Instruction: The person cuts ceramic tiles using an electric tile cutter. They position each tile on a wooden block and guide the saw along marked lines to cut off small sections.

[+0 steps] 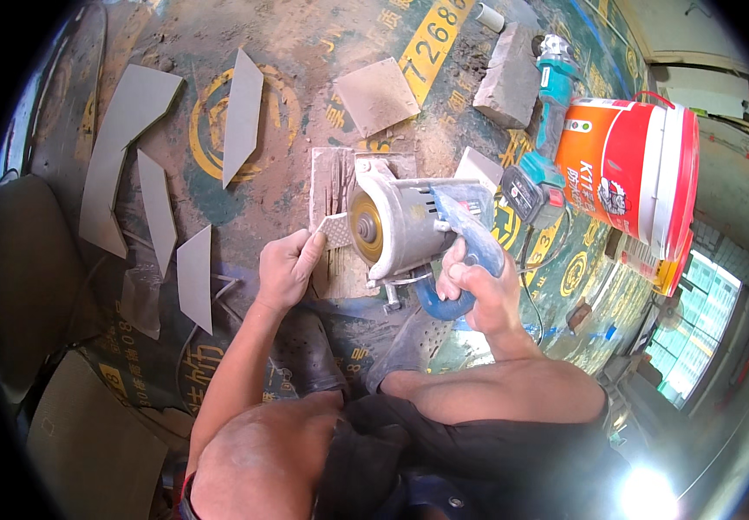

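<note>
My right hand (478, 286) is wrapped round the blue handle of a tile cutter (413, 221) with a dusty grey motor body. Its round yellowish blade (365, 227) faces left. Whether the blade turns, I cannot tell. In my left hand (290, 264) is a small piece of tile (335, 230), pinched between thumb and fingers, its patterned side up and its right end close to the blade. Under the tile and the cutter lies a scored, dusty board (333, 276), its surface marked with grooves.
Cut tile pieces (127, 130) lie at the left, and a square tile (377, 95) lies beyond the cutter. At the right are a stone block (508, 78), a teal angle grinder (556, 95) and an orange-red bucket (626, 165). A dark cable (530, 299) runs near my right hand.
</note>
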The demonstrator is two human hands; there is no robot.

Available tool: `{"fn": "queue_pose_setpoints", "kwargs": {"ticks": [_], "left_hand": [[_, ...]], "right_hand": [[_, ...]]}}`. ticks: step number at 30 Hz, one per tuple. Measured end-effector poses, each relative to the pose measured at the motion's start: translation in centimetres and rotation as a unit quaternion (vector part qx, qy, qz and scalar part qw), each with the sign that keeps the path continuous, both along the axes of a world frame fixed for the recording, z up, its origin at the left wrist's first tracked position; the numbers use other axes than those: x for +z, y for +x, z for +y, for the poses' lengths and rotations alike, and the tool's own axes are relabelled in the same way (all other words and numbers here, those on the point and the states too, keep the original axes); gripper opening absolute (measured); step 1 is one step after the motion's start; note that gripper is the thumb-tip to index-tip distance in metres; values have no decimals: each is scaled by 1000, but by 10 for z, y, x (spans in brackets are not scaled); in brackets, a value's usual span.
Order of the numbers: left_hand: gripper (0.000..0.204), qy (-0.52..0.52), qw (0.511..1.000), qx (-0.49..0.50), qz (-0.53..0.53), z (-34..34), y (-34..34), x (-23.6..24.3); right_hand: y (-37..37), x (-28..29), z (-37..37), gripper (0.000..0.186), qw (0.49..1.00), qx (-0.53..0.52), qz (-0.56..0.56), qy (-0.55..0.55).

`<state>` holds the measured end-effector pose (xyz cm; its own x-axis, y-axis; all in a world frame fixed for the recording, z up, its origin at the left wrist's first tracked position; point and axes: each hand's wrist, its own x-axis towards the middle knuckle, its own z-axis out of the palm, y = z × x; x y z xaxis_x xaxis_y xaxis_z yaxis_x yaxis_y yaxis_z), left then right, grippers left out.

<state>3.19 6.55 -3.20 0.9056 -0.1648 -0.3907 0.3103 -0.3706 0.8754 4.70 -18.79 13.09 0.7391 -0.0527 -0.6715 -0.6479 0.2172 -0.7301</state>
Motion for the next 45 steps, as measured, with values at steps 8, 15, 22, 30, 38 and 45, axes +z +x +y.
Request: {"fn": "queue_pose_setpoints", "kwargs": {"ticks": [8, 15, 22, 30, 38, 45], "left_hand": [[51, 0, 1000, 0, -10, -1, 1, 2], [51, 6, 1000, 0, -7, 0, -1, 1], [51, -9, 1000, 10, -7, -3, 0, 2], [49, -7, 1000, 8, 2, -2, 0, 0], [50, -4, 1000, -2, 0, 0, 0, 1], [50, -10, 1000, 0, -5, -2, 2, 3]], "right_hand": [[-1, -1, -4, 18, 1000, -9, -7, 6], [-4, -3, -11, 19, 999, -43, -6, -8], [-13, 1, -20, 20, 999, -31, -21, 39], [0, -2, -6, 19, 1000, 3, -16, 23], [-7, -2, -21, 21, 999, -47, -14, 8], [-12, 2, -29, 22, 997, -50, -35, 39]]}}
